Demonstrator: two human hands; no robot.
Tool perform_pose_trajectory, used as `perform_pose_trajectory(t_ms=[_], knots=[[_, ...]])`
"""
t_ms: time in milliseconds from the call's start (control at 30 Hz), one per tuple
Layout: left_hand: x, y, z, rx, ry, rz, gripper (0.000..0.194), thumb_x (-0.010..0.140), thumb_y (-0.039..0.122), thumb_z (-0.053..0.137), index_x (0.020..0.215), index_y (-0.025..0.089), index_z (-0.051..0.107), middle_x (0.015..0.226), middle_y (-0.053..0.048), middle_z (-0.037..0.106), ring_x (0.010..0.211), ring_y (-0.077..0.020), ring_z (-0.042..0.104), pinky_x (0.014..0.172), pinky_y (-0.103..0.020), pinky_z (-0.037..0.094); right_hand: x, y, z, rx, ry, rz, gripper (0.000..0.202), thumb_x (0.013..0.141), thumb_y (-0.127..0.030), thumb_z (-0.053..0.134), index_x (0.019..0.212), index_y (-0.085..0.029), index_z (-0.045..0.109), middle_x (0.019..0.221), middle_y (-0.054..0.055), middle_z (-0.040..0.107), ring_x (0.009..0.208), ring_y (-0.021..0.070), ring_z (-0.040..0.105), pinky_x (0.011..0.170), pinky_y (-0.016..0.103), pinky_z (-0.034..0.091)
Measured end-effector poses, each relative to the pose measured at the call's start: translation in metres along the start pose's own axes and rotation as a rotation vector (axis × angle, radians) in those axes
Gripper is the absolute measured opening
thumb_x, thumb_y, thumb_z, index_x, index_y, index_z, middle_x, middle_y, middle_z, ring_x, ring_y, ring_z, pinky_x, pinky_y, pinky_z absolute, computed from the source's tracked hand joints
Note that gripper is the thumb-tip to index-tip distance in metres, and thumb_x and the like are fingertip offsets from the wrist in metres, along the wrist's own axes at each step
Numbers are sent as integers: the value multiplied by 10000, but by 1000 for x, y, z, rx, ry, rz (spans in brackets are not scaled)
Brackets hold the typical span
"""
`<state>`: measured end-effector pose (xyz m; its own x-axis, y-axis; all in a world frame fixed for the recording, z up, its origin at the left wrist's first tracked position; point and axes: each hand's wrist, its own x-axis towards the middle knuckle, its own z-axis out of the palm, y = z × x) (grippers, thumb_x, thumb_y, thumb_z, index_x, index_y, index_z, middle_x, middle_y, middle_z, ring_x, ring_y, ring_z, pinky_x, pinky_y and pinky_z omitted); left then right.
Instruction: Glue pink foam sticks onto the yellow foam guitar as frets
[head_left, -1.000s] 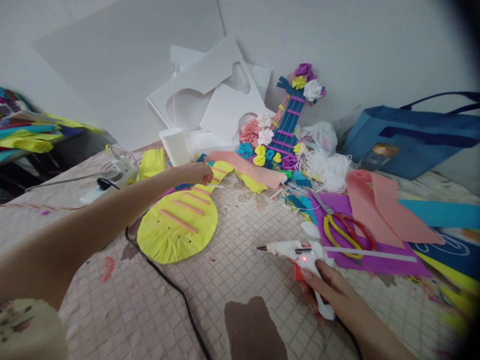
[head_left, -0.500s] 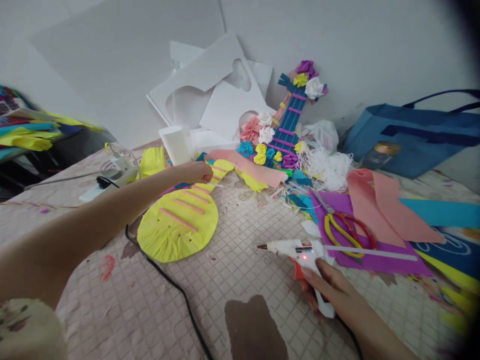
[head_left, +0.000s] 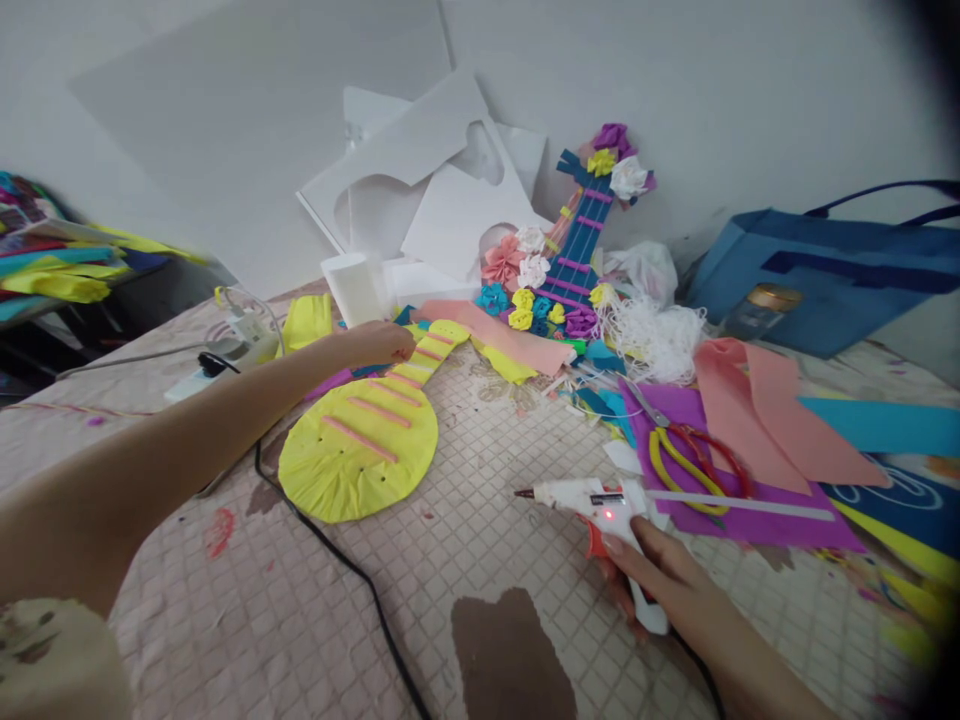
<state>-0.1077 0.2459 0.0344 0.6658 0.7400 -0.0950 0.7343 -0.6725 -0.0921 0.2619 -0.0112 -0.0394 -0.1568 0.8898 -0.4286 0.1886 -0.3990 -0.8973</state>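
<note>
My right hand (head_left: 660, 580) is wrapped around the handle of a white hot glue gun (head_left: 592, 497) with an orange trigger and a lit red light. The gun's nozzle points left above the table, and a glue stick (head_left: 742, 505) juts from its back. On the left lies a yellow paper-covered guitar shape (head_left: 360, 455) with pink strips across its body and neck. Stretched out over the neck's left edge is my left hand (head_left: 384, 343), its fingers curled; whatever they hold is hidden. A pale strip (head_left: 414, 370) crosses the neck just below that hand.
A decorated blue guitar (head_left: 581, 250) leans at the back beside white cut boards (head_left: 397, 140). Pliers (head_left: 690, 465) lie on purple paper at right, before a blue bag (head_left: 832, 270). A black cord (head_left: 352, 570) crosses the table; a power strip (head_left: 217, 370) sits at left.
My left hand has drawn back slightly left from the neck, and the pale strip that stuck out by its fingers now shows across the neck. The right hand and glue gun hold still.
</note>
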Motion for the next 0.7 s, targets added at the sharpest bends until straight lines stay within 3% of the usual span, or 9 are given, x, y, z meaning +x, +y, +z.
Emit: perform_pose_trajectory(t_ms=[467,700], knots=[[-1,-2,4,-48,12,-13,160,728,113,463,720,162,615,763,-25,645,692,-122,547,626,-207,348,0,1,-1,-13,-2,-9,402,793,-596,525,713,-209,447,518,-41,536,358,101,469,360,224,358],[-5,-1,-4,-244,146,-86,115,728,199,529,719,158,636,770,-40,656,722,-148,562,695,-249,393,3,2,1,99,31,-31,331,813,-524,551,761,-208,468,585,-42,543,413,95,467,365,216,388]])
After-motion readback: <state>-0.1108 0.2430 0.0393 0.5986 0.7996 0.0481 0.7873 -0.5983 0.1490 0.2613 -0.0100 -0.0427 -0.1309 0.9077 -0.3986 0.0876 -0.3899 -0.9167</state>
